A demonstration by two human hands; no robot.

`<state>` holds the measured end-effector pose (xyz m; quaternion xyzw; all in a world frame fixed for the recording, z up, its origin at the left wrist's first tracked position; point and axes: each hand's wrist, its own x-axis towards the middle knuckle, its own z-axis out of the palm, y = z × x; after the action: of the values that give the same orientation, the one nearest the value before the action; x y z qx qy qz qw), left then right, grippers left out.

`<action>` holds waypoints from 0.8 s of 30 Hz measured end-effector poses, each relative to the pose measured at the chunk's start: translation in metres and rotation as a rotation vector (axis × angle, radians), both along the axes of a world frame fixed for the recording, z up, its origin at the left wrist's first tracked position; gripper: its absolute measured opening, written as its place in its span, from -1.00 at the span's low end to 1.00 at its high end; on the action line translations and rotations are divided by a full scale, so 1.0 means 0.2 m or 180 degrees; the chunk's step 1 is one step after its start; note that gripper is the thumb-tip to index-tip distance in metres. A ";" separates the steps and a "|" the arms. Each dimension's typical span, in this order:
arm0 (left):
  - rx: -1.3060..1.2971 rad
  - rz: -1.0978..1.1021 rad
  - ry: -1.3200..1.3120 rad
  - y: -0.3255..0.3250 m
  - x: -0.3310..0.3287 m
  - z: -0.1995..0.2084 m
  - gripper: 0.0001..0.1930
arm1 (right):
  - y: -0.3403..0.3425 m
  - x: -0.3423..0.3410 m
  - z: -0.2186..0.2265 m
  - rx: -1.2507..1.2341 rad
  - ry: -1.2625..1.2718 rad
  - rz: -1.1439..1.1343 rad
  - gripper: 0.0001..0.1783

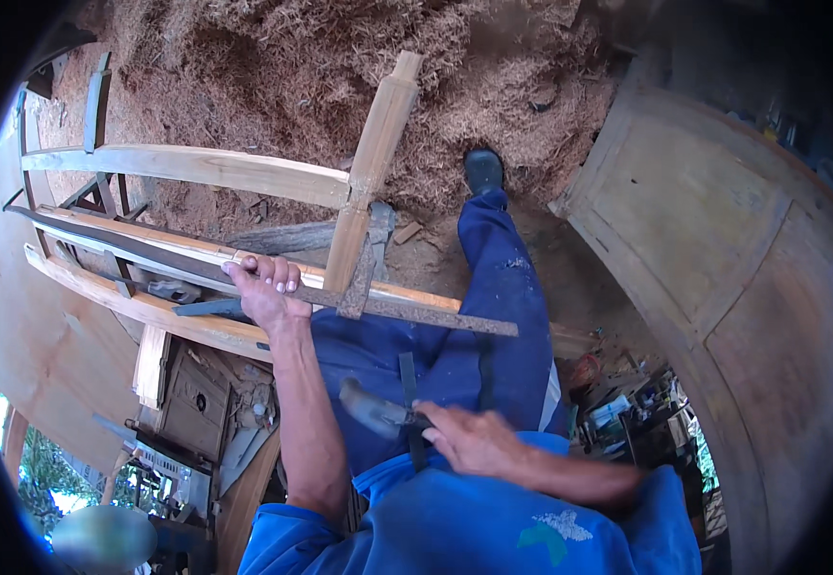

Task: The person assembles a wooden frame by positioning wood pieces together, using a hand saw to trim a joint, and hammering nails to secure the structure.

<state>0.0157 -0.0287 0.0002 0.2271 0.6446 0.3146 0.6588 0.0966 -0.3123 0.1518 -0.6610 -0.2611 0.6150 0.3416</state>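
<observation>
Your left hand is closed around a long dark metal bar, which slants over the wooden frame and past the near end of its square post. The bar's rusty end reaches over your blue trousers, and an upright rusty bracket on it stands against the post's right side. Your right hand grips the handle of a hammer-like tool above your lap, well apart from the bar; the head is blurred.

As for containers, a pale, slotted, box-like thing sits at lower left, but you can't tell what it holds. Clutter is heaped beyond your right hip, too small to say whether any of it lies in a container. Wood shavings cover the ground beyond the frame.
</observation>
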 end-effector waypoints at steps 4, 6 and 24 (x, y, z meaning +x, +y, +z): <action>-0.0099 0.0046 0.0313 0.14 0.02 0.05 -0.56 | 0.03 -0.10 -0.11 -0.2723 0.4138 -0.2778 -0.64; -0.0098 0.0485 0.0218 0.37 0.08 0.09 -0.57 | 0.02 -0.24 -0.25 -0.2828 0.4073 -0.4023 -0.64; 0.0258 0.0128 0.0953 0.58 -0.07 0.02 -0.56 | 0.39 -0.53 -0.49 -0.2152 0.3112 -0.5386 -0.64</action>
<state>0.0012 0.0880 0.0038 0.2849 0.7268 0.3161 0.5391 -0.0093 -0.2338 0.0533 -0.3678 0.6428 0.4162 0.5275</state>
